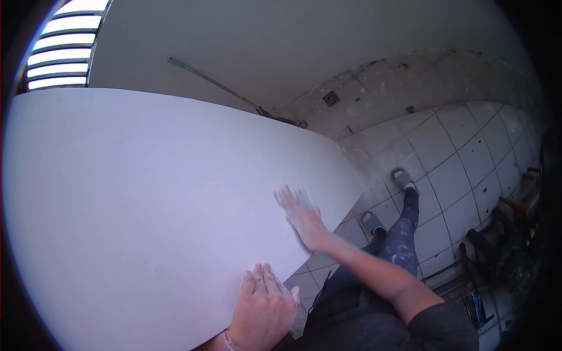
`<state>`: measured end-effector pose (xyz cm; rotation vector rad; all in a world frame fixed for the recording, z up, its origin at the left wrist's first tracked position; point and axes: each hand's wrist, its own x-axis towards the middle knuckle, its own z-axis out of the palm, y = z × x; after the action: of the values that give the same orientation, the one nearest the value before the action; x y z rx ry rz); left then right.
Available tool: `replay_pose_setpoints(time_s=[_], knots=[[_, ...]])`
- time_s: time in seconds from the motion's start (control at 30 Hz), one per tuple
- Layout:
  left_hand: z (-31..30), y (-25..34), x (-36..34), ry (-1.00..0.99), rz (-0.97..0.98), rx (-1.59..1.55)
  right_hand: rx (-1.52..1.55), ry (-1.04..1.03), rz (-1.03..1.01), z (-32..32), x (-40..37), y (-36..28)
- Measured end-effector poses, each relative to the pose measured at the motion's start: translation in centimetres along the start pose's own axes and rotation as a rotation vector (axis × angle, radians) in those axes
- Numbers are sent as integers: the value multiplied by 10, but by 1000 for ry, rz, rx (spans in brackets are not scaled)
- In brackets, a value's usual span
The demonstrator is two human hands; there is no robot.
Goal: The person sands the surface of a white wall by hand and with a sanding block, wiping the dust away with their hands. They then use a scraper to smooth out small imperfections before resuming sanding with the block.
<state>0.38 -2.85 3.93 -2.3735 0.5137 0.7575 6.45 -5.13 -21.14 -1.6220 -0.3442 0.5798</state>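
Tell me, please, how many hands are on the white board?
2: the left hand lies at the near edge of the board; the right hand, blurred, lies further along it.

Dark sleeve, paint-spattered trousers, grey slippers

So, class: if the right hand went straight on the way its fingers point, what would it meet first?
Only more of the white board that the right hand lies on; probably the wall beyond its edge.
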Motion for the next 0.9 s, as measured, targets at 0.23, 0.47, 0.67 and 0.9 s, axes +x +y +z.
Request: replay_pose_setpoints(time_s=[0.23, 0.47, 0.67, 0.9], knots=[[-18, -10, 15, -340, 70, 3, -67, 49, -23, -7, 70, 18], [-3, -8, 1, 12, 67, -27, -35, -70, -8, 4, -54, 16], [14, -5, 2, 48, 77, 5, -18, 26, -132, -14, 50, 4], [7, -10, 5, 23, 113, -8, 21, -103, -55, 6, -72, 15]])
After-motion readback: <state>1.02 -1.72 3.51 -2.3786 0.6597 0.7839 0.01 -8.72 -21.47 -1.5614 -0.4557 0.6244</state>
